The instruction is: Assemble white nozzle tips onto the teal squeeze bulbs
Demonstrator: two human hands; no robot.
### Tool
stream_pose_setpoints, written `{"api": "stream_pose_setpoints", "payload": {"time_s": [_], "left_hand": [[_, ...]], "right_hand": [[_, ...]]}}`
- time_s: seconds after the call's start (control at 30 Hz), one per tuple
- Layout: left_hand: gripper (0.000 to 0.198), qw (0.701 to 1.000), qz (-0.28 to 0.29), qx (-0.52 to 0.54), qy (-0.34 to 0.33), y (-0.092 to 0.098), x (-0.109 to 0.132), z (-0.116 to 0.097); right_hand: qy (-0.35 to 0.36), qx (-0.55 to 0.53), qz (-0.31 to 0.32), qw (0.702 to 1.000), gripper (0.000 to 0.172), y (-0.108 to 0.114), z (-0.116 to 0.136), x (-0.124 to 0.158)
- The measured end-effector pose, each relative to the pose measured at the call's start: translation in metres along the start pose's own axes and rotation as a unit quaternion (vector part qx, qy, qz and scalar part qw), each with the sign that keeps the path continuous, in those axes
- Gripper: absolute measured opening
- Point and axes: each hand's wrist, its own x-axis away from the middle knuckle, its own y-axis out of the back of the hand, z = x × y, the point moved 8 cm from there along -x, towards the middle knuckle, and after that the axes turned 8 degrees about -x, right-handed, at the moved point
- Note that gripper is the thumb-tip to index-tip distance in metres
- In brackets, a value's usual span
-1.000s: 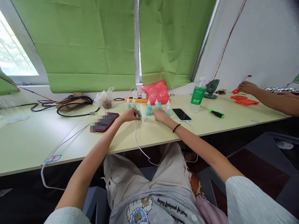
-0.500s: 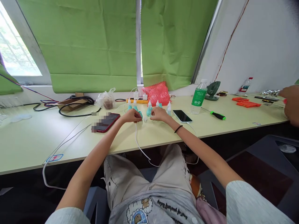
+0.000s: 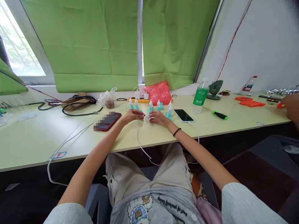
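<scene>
Both my hands meet over the table among small teal squeeze bottles with pointed, whitish tips. My left hand (image 3: 133, 116) is closed, fingertips pinched together; whatever lies in them is too small to make out. My right hand (image 3: 158, 118) has its thumb and fingers closed on a small clear piece (image 3: 147, 118), right in front of the left fingertips. Behind the left hand stand two tipped bottles (image 3: 136, 105). Another tipped bottle (image 3: 150, 107) stands behind the gap between my hands, and a teal part without a tip (image 3: 161, 106) is further right. More tipped bottles (image 3: 168, 112) stand beside my right hand.
A red phone (image 3: 108, 121) lies left, a white phone (image 3: 183, 115) right. Further right are a water bottle (image 3: 200, 96), a screwdriver (image 3: 219, 114) and a small fan (image 3: 215, 89). Red bubble wrap (image 3: 158, 93) lies behind. A white cable (image 3: 140, 141) hangs over the edge. Another person's hand (image 3: 291, 105) is at far right.
My hands have drawn closer around the clear piece, which lay between them before. The teal part by my left fingers no longer shows. The view has shifted slightly.
</scene>
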Motion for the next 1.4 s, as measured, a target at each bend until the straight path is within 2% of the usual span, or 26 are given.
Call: {"api": "stream_pose_setpoints", "payload": {"time_s": [0.33, 0.87, 1.4], "left_hand": [[0.035, 1.000, -0.001, 0.016, 0.025, -0.004, 0.001, 0.004], [0.050, 0.999, -0.018, -0.014, 0.035, -0.005, -0.002, 0.010], [0.040, 0.997, -0.063, -0.033, 0.015, -0.002, -0.003, 0.010]], "right_hand": [[-0.030, -0.063, 0.007, 0.998, 0.020, -0.005, -0.008, 0.002], [-0.011, -0.033, -0.048, 0.998, 0.023, 0.003, -0.010, -0.002], [-0.004, -0.016, -0.065, 0.998, 0.024, 0.003, -0.010, -0.003]]}}
